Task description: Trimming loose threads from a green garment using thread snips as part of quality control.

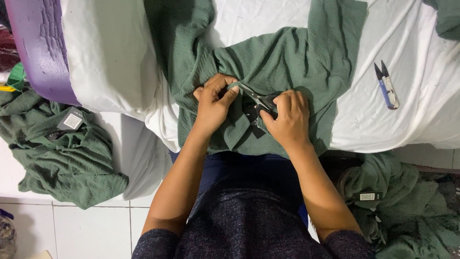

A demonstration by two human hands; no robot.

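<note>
At the near edge of the white sheet [412, 62]:
Left hand [213, 103]: fingers curled, pinching a fold of the green garment [287, 57].
Right hand [286, 120]: closed round scissors [258, 99], blades at the fold.
Labels: grey square tag [73, 121] on the floor pile, left; small white tag [367, 196], right.
Snips [386, 85]: blue, lying on the sheet's right side.
Hidden: scissor handles, under the fingers.

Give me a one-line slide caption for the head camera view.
Left hand pinches a green garment on a white-covered table while the right hand works small scissors at it.
</note>
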